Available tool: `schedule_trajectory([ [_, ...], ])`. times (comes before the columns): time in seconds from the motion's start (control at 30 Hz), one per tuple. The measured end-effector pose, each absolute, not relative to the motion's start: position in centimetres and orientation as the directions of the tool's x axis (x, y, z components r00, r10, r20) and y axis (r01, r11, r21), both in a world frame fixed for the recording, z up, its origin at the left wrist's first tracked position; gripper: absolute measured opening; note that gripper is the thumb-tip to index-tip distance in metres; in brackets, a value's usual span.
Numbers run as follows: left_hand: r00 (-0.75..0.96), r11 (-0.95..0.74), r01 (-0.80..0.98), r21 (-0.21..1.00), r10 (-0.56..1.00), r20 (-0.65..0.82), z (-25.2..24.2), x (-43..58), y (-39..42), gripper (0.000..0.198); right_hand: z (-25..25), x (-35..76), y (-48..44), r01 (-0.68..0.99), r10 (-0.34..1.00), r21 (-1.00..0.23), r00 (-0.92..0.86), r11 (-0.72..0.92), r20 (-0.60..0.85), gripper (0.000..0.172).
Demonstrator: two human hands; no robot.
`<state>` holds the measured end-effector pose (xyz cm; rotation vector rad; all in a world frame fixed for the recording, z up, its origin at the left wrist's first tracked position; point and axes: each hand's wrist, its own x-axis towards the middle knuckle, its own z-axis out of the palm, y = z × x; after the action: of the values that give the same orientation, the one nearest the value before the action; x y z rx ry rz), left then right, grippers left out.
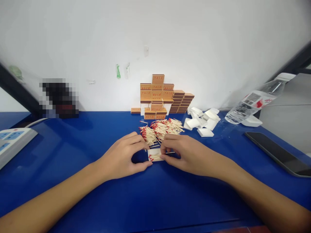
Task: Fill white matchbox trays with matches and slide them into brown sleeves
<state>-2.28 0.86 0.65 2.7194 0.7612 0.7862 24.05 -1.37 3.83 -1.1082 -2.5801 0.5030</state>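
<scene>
A left hand (122, 156) grasped the left end of a small white rectangular matchbox tray (153, 151) on a glossy blue table (145, 200), its grip spanning thumb to forefinger. A right hand (188, 156) bent over the tray's other end; whether its grip held anything could not be told. Red-tipped pale wooden matches (153, 158) lay inside, near a loose heap of matches (167, 127) before stacked orange-brown cardboard matchboxes (157, 94).

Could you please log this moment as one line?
left hand: at white matchbox tray, left end | right hand: over tray's right end | tray: red-tipped matches inside | behind: loose matchstick pile, stacked matchboxes
</scene>
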Motion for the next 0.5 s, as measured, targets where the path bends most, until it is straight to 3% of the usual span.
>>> schedule_trajectory([
  [0.5,0.729,-0.875,0.407,0.262,0.484,0.484,0.72,-2.19,0.69,0.023,3.53,23.62,-1.75,0.689,0.748,-0.308,-0.648,0.656,0.143,0.005],
])
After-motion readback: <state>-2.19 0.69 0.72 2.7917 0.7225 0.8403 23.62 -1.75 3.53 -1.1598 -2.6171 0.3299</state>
